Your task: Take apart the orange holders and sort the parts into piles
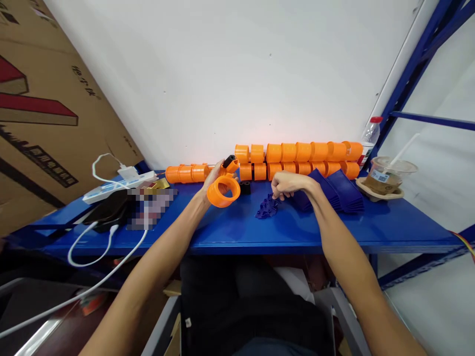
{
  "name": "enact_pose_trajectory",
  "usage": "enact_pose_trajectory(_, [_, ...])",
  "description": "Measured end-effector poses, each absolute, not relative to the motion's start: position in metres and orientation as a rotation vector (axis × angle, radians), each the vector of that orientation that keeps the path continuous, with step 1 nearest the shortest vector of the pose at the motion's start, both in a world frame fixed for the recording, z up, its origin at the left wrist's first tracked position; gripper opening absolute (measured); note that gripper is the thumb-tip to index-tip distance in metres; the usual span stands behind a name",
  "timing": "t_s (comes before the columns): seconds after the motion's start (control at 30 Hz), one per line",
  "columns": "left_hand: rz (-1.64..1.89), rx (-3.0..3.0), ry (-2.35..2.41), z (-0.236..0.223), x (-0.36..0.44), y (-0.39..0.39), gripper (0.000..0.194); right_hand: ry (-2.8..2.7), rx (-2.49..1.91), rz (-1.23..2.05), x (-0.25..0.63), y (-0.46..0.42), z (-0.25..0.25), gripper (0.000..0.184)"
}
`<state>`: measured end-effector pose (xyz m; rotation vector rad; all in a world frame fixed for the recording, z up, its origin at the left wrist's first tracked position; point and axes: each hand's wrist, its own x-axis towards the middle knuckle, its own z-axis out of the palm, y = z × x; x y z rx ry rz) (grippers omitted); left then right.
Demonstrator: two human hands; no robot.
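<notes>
Blue counter (230, 232) carries small blue parts (267, 206). Behind parts: orange rings (274, 171), rowed. Right of parts: blue sheets (348, 194), then cup tray (378, 193). Well left: power strip (107, 193).

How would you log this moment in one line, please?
left hand: holds orange ring-shaped part | right hand: at small blue parts | behind: rowed orange cylinders

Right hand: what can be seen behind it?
Behind the right hand are orange rings in two stacked rows, with the white wall beyond. The hand covers the lower edges of some bottom-row rings, so what lies directly behind it cannot be seen.
</notes>
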<state>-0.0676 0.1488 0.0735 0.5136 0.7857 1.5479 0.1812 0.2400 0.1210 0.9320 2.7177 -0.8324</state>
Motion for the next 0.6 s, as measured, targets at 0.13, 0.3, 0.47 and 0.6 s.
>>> enact_pose_trajectory(0.13, [1.558,0.505,0.812,0.069,-0.071,0.148,0.037,2.695,0.89,-0.838,0.178,0.239,0.117,0.02])
enact_pose_trajectory(0.3, [1.572,0.532,0.817,0.072,-0.066,0.146,0.033,2.723,0.924,-0.828,0.179,0.24,0.118,0.014])
enact_pose_trajectory(0.47, [1.587,0.562,0.886,0.073,-0.058,0.142,0.025,3.292,1.083,-0.768,0.167,0.234,0.116,0.012])
enact_pose_trajectory(0.6, [1.632,0.607,0.917,0.069,-0.055,0.144,0.022,3.736,0.962,-0.728,0.143,0.218,0.103,0.02])
